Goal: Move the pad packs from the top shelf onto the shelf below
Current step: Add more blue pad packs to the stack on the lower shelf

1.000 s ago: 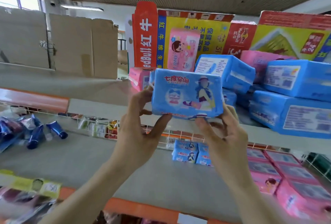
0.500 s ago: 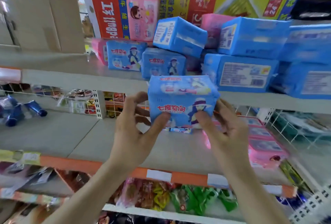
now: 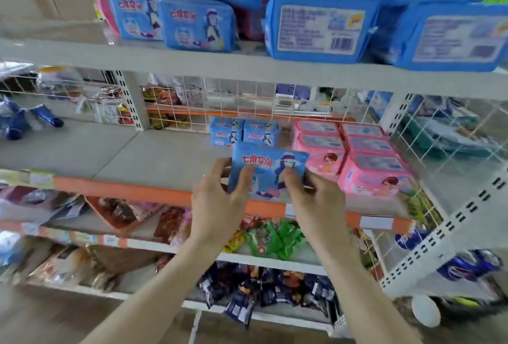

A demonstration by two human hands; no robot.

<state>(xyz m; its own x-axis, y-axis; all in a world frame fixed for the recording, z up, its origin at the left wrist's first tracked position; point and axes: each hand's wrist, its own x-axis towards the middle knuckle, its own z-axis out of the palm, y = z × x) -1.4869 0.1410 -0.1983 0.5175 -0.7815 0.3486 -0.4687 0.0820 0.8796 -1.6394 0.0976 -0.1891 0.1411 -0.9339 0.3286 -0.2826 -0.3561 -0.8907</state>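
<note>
1. The shelf below [image 3: 154, 157], the one carrying the pink stack [image 3: 365, 157], is my landing place; there is bare grey board left of that stack.
2. The top shelf [image 3: 192, 64], above the pink stack, holds more blue packs [image 3: 198, 25], so I judge that much of the job is left.
3. Two small blue packs [image 3: 243, 131] stand upright just left of the pink stack's back row. I would line this one up in front of them.
4. The blue pad pack [image 3: 270, 163] I carry is upright, face toward me, just left of the pink stack's front row. I cannot tell whether its base touches the board.
5. My left hand [image 3: 217, 200] and right hand [image 3: 316, 200] both grip it, thumbs on the front face. I would set it down flat, slide it back without nudging the pink stack, then let go with both hands together.
</note>
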